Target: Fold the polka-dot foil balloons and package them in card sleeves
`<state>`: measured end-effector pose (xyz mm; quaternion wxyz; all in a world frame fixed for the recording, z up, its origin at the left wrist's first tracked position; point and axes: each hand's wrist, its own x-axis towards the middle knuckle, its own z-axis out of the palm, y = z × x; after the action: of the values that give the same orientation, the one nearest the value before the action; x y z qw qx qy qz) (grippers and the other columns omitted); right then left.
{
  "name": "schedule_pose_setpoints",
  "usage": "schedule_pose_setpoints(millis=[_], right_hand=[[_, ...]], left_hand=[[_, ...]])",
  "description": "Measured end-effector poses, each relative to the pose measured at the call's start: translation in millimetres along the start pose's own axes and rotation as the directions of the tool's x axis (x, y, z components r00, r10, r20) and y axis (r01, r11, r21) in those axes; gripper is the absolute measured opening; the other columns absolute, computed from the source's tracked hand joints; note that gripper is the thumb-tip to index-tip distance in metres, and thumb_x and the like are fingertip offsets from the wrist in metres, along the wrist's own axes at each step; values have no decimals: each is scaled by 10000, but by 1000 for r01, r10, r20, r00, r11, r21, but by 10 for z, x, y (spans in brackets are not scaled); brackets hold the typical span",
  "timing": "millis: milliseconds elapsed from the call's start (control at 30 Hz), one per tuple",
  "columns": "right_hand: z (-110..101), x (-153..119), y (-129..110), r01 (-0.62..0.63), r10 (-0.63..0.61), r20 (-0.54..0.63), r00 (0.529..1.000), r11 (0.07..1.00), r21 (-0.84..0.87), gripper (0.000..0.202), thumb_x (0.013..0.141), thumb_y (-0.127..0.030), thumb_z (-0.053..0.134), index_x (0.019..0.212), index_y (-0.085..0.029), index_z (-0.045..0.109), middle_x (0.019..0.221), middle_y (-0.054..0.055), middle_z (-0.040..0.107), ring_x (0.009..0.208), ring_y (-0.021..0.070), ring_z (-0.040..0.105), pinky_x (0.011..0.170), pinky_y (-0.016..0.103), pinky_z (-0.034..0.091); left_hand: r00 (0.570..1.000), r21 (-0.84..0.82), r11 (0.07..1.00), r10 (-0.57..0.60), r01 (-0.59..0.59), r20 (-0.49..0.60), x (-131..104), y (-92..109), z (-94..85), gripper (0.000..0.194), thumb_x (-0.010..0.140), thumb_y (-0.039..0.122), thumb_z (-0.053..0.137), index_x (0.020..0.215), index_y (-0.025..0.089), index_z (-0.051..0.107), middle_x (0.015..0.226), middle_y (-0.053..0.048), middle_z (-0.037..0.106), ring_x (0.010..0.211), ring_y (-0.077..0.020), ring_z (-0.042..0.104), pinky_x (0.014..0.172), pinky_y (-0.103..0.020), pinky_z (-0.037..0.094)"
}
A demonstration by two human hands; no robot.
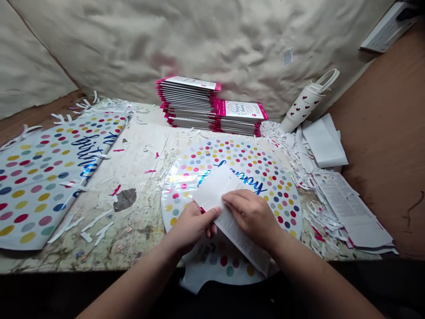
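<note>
A round foil balloon (275,164) printed with coloured dots and blue lettering lies flat in front of me, its tail reaching past the near table edge. Over it is a printed paper packet (229,228), tilted, with a plain white flap (212,188) at its far end. My left hand (195,221) is closed on the packet's left edge, thumb on top. The fingers of my right hand (249,212) are pinched together at the fold beside the flap. What lies inside the packet is hidden.
More dotted foil balloons (40,177) lie at the left. Stacked pink-edged packets (189,102) stand at the back. A tumbler with hearts (302,106) leans at the back right, near white paper (323,141) and printed sheets (352,208). Paper scraps (96,226) litter the table.
</note>
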<state>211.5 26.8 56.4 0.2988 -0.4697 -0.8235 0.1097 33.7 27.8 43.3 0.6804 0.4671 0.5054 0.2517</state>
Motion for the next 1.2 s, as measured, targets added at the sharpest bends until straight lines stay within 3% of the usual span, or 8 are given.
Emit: schedule_pose_setpoints(millis=[300,500,733,867,967,1033,1100,1200], right_hand=[[85,21,-107,69,-50,85,995,967,-246,221,843,-106,394,791,-153,604,747,91,611,745,203,556,684,313,445],[42,-5,-11,-3,5,75,997,999,-34,188,861,-114,413,915,-189,577,826,43,649,778,159,590,714,265,462],[151,-4,-91,158,-111,136,984,896,-414,180,786,-80,420,697,-180,540,693,68,559,657,190,500,602,300,432],[-166,-38,313,-139,104,-94,990,832,-537,222,778,-34,375,819,-151,560,764,122,582,732,226,526,660,347,446],[-457,-150,481,-424,334,-260,906,722,-546,245,812,-96,402,993,-120,565,913,190,602,899,310,551,716,447,458],[-482,-228,364,-336,346,-70,936,814,-474,455,801,-212,509,1245,-137,449,1192,192,535,1113,334,482,853,486,445],[-361,-273,147,-108,166,162,973,942,-317,704,773,-273,564,1395,-145,260,1382,154,387,1250,313,376,976,476,393],[-128,-265,-43,39,-28,55,998,977,-210,600,802,-136,462,1384,-131,315,1328,157,453,1227,278,414,983,452,401]], left_hand=[[997,186,980,73,-71,-4,-52,69,63,478,747,463,547,393,146,486,366,8,443,373,-75,370,419,-208,272],[998,3,1000,20,-20,58,-22,-41,55,494,789,421,478,403,124,561,366,-34,513,344,-82,403,416,-210,299],[998,64,998,13,-17,61,-29,-33,93,469,798,392,488,444,112,612,405,-43,567,381,-96,464,455,-207,364],[1000,22,1000,-13,13,19,-23,-35,32,443,779,389,518,469,95,631,455,-71,613,390,-92,480,452,-200,374],[996,-90,995,-47,40,-74,-10,-47,23,394,756,364,547,473,97,608,475,-74,618,397,-95,498,436,-198,375],[994,-140,990,-38,24,-98,-22,-43,65,401,777,373,527,495,100,605,506,-76,625,421,-101,510,451,-209,399],[998,-78,995,57,-58,-20,-59,-21,99,372,804,388,517,615,96,649,615,-86,659,510,-124,555,516,-230,450],[933,218,909,358,-355,25,-123,36,-10,335,788,342,589,1062,150,606,914,-84,666,747,-180,613,641,-273,504]])
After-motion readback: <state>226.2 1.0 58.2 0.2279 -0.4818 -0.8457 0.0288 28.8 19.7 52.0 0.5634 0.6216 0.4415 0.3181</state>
